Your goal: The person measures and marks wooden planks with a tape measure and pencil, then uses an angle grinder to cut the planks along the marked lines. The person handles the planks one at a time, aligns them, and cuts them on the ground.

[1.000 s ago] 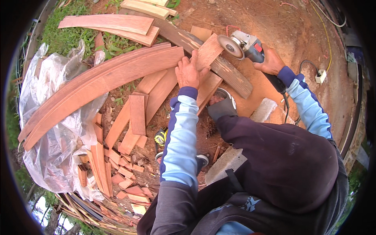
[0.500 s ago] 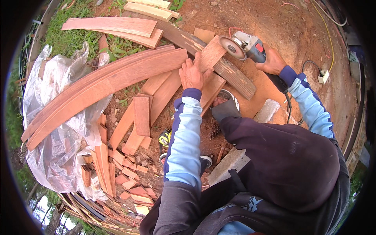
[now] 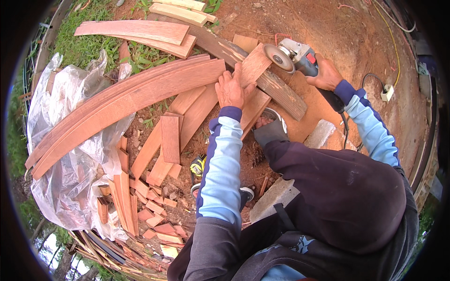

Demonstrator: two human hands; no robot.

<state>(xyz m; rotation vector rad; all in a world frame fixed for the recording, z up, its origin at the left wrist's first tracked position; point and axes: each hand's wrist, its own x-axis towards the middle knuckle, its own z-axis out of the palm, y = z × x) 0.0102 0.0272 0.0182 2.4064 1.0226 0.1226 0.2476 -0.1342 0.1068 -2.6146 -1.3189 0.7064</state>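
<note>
My right hand (image 3: 326,74) is wrapped around the body of an angle grinder (image 3: 300,57). Its round disc (image 3: 279,58) meets the far end of a short reddish wooden board (image 3: 256,64). That board lies slanted across a weathered timber beam (image 3: 281,93). On the board's nearer part rests my left hand (image 3: 230,90), its fingers and thumb gripping it, forefinger pointing forward. Just left of that hand ends a stack of long curved planks (image 3: 140,96). The grinder's black cord (image 3: 346,129) hangs down behind it. My foot in a sandal (image 3: 272,121) is close below the board.
Clear plastic sheeting (image 3: 70,140) lies under the curved planks. Several offcuts (image 3: 154,206) are scattered at lower left, with a yellow tape measure (image 3: 197,166) near my left forearm. Concrete blocks (image 3: 274,199) stand by my leg. A white socket box (image 3: 387,92) sits on the dirt at right.
Almost nothing differs. The whole view has shifted very slightly; both hands, the board and the grinder keep their places relative to each other.
</note>
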